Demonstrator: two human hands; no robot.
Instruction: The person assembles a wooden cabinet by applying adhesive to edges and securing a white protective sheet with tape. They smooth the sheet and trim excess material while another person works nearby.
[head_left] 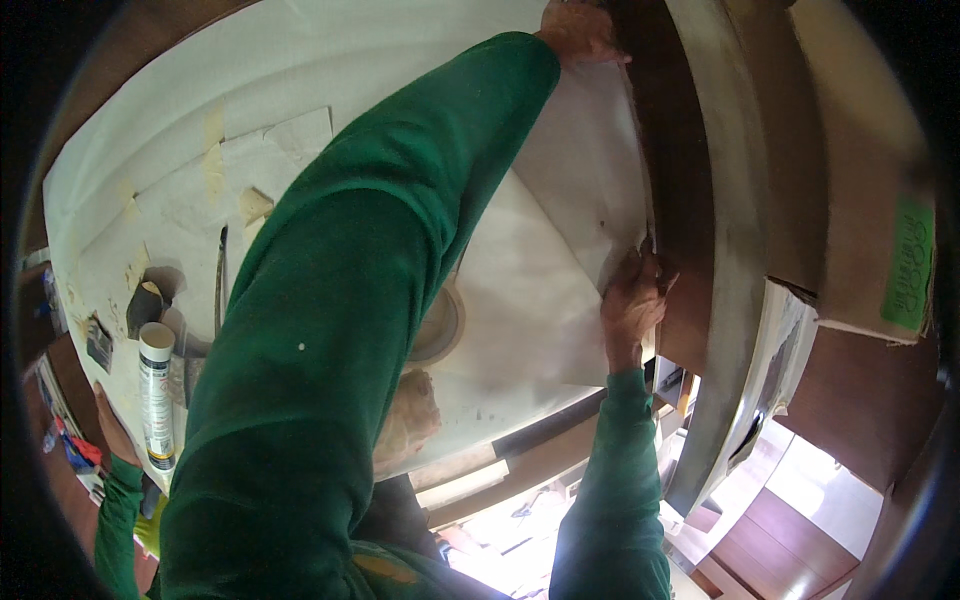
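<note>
My left arm, in a green sleeve, crosses the middle of the view and hides part of the work surface. My left hand (585,32) lies at the top edge on a pale sheet (585,150), beside a dark brown panel (670,150); its fingers look stretched out, though partly cut off. Lower down, my right hand (635,300) is closed at the same sheet's right edge. A small dark tip shows above its fingers, but the thing itself is hidden. Under the sheet spreads a larger white covering (530,340). A tape roll (438,328) sits partly behind my left sleeve.
At left are a white cartridge tube (157,395), a dark thin tool (221,275) and a dark cylindrical piece (148,308). Another person's hand (117,432) touches the left edge. Crumpled brown material (410,415) lies near me. A cardboard box (860,180) stands right.
</note>
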